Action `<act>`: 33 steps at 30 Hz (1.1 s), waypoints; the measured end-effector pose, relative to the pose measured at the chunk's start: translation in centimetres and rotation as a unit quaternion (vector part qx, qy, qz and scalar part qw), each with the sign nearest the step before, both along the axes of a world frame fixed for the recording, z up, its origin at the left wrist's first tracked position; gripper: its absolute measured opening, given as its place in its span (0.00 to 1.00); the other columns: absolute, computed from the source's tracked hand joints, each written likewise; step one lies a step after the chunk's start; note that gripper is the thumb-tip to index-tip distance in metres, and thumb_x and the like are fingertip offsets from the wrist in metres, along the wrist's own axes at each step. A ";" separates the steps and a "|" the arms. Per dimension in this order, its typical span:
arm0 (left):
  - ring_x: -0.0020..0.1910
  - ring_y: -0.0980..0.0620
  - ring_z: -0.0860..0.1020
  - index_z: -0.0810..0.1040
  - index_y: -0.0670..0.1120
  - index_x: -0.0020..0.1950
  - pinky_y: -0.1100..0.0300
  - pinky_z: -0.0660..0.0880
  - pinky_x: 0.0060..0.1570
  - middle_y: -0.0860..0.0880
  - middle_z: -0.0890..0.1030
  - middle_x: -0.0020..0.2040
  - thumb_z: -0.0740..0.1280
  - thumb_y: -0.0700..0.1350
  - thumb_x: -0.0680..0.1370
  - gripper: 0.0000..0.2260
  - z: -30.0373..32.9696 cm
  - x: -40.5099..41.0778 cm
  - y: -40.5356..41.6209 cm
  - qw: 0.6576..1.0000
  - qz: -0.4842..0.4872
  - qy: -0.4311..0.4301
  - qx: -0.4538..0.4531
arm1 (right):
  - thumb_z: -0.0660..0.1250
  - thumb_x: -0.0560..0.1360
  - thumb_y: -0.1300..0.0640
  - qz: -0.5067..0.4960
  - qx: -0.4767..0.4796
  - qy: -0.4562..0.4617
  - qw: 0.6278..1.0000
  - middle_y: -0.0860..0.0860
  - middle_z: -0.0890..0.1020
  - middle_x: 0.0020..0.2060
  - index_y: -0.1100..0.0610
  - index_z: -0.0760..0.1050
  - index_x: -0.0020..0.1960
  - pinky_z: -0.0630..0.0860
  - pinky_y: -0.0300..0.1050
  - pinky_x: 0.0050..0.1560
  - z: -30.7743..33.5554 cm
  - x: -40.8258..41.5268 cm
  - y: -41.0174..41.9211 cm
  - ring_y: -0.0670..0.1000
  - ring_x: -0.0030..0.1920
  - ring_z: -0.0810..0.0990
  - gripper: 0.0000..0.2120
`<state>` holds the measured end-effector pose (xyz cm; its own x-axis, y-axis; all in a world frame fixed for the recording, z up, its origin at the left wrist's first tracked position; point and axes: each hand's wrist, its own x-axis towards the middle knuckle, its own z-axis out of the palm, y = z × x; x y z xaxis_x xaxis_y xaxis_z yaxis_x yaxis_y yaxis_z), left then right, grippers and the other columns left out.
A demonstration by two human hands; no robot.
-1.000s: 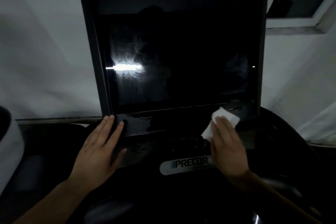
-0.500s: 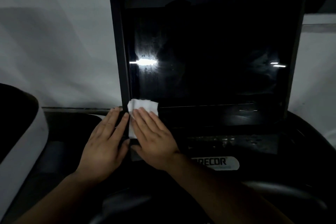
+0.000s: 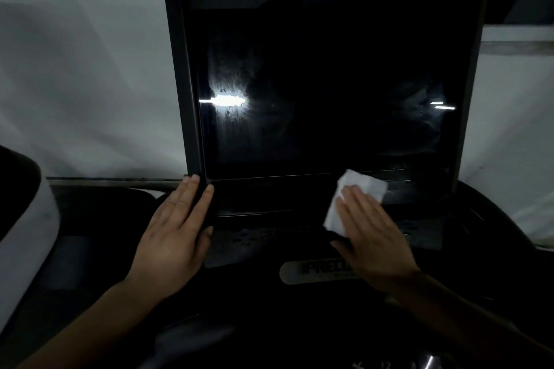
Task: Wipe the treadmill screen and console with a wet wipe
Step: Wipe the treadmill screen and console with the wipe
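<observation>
upright screen [image 3: 329, 84] ahead, left hand [image 3: 177, 237] blocking corner

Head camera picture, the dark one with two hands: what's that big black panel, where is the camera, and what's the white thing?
The camera sits on a person's head, looking forward and down, so both hands belong to the wearer. The big black panel is a treadmill screen, dark and reflecting lights. Below it is the console, with a logo plate. The left hand rests flat on the frame's lower left corner. The right hand presses a white wet wipe, fingers straight, against the strip under the screen. A pale wall stands behind.
</observation>
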<state>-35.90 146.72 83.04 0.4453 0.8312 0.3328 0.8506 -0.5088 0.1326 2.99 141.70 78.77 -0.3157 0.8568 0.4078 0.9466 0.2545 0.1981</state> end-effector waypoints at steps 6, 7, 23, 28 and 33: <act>0.83 0.43 0.56 0.58 0.46 0.83 0.42 0.63 0.77 0.42 0.56 0.84 0.58 0.52 0.81 0.31 0.1 0.6 -0.2 1.000 -0.004 0.000 -0.001 | 0.59 0.83 0.41 -0.025 0.003 0.055 0.998 0.64 0.59 0.81 0.66 0.60 0.80 0.58 0.61 0.81 -0.7 -3.2 0.7 0.62 0.83 0.55 0.36; 0.83 0.43 0.56 0.58 0.46 0.83 0.43 0.63 0.77 0.42 0.56 0.84 0.58 0.52 0.81 0.31 0.2 0.6 -0.3 1.000 -0.006 0.001 -0.002 | 0.60 0.83 0.42 0.000 0.013 0.054 0.998 0.63 0.60 0.81 0.67 0.62 0.80 0.60 0.61 0.80 -0.8 -4.9 1.2 0.62 0.83 0.56 0.35; 0.82 0.43 0.59 0.60 0.45 0.83 0.41 0.64 0.76 0.41 0.59 0.83 0.57 0.55 0.81 0.31 0.7 1.5 -0.1 1.000 -0.003 -0.005 -0.001 | 0.56 0.84 0.38 0.080 -0.041 0.036 0.995 0.60 0.59 0.82 0.64 0.61 0.81 0.60 0.59 0.80 -0.5 -4.7 0.1 0.58 0.84 0.52 0.37; 0.83 0.42 0.57 0.63 0.43 0.81 0.39 0.65 0.74 0.40 0.61 0.82 0.57 0.55 0.80 0.31 0.5 2.3 0.4 1.000 -0.011 -0.005 0.015 | 0.61 0.81 0.38 -0.071 -0.004 0.108 0.992 0.64 0.62 0.80 0.68 0.63 0.79 0.66 0.62 0.77 -1.1 3.3 -2.8 0.61 0.82 0.58 0.40; 0.81 0.39 0.61 0.64 0.41 0.80 0.36 0.66 0.73 0.38 0.63 0.81 0.57 0.55 0.80 0.31 0.9 2.5 0.8 1.000 -0.008 -0.008 0.027 | 0.54 0.83 0.35 -0.191 0.007 0.157 0.969 0.67 0.57 0.81 0.70 0.57 0.80 0.59 0.60 0.81 -1.4 6.0 -3.3 0.62 0.84 0.51 0.43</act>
<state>-33.37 147.52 83.95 0.4530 0.8047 0.3837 0.8402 -0.5292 0.1181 9.00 138.37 77.35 0.1647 0.8800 0.4455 0.9854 -0.1267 -0.1140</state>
